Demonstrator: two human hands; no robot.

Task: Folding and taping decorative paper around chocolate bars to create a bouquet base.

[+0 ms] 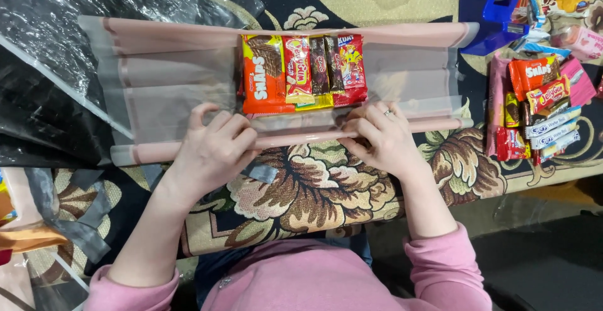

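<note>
A translucent pink wrapping sheet (pixel 176 88) lies across a floral carpet (pixel 314 185), glossy snack packets (pixel 301 72) at its centre. The left hand (pixel 213 151) and right hand (pixel 383 135), fingers curled, pinch its rolled near edge.

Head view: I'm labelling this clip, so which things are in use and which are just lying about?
In use:
left hand
right hand
pink wrapping sheet
row of snack packets

Lying about:
second snack pile
blue tray
clear plastic film
floral cloth
</note>
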